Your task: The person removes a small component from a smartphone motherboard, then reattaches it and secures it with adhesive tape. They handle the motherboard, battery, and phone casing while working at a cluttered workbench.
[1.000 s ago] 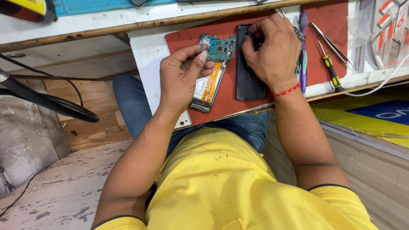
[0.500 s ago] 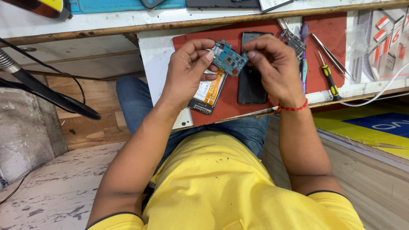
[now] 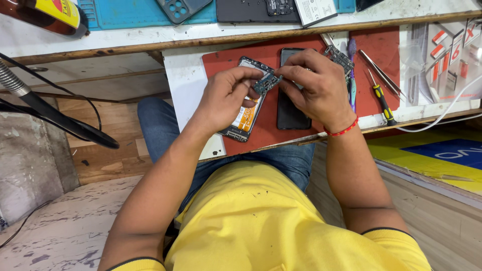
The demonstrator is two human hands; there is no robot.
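Small circuit board (image 3: 267, 83), dark blue-green with metal parts along its edge, was held tilted between the fingertips of both hands, lifted above the red mat. Opened phone body (image 3: 246, 113) lay flat beneath it on the mat, back removed, its orange-and-white battery exposed, long axis angled slightly from upright. A black phone panel (image 3: 291, 113) lay flat just beside it.

yellow label (image 3: 59, 10) on the brown bottle top left, dark phone screen (image 3: 291, 108) on the red mat, blister packs (image 3: 447, 55) far right
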